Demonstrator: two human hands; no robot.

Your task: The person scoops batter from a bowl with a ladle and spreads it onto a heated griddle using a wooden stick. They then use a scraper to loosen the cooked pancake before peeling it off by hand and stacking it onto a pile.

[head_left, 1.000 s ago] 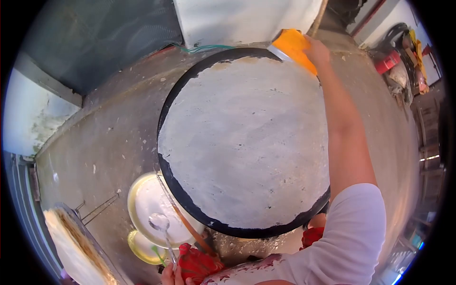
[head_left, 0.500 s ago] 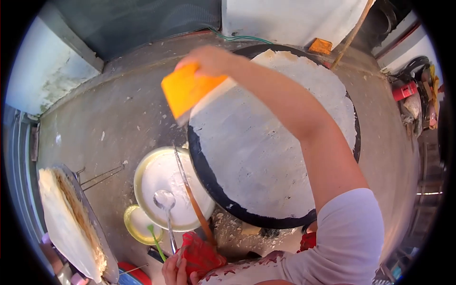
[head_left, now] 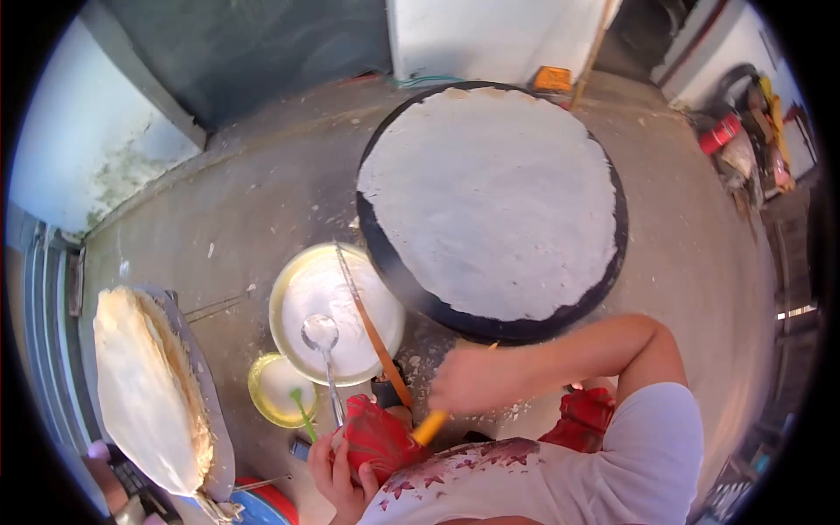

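Observation:
My right hand (head_left: 472, 378), blurred by motion, holds a yellow-orange scraper (head_left: 429, 429) close to my body, below the griddle's near edge. Fingers bent, my left hand (head_left: 339, 477) rests against my red-clothed knee (head_left: 372, 437) and shows nothing in its grasp. A thin white crepe (head_left: 490, 201) covers most of the round black griddle (head_left: 612, 262). Left of it stands a wide bowl (head_left: 278, 315) of white batter with a metal ladle (head_left: 320, 332) in it. A long brown-handled blade (head_left: 376, 341) lies across the bowl's right side.
A small yellow bowl (head_left: 254, 385) with a green-handled tool (head_left: 302, 411) stands beside the batter. At left, a stack of crepes (head_left: 144, 385) lies on a grey round board (head_left: 214, 437). An orange block (head_left: 553, 79) sits behind the griddle; clutter lines the right wall.
My right hand has drawn the scraper from the griddle's far left edge back toward my body. The crepe's surface looks smoother. The camera view has shifted, and my left hand stays at my knee.

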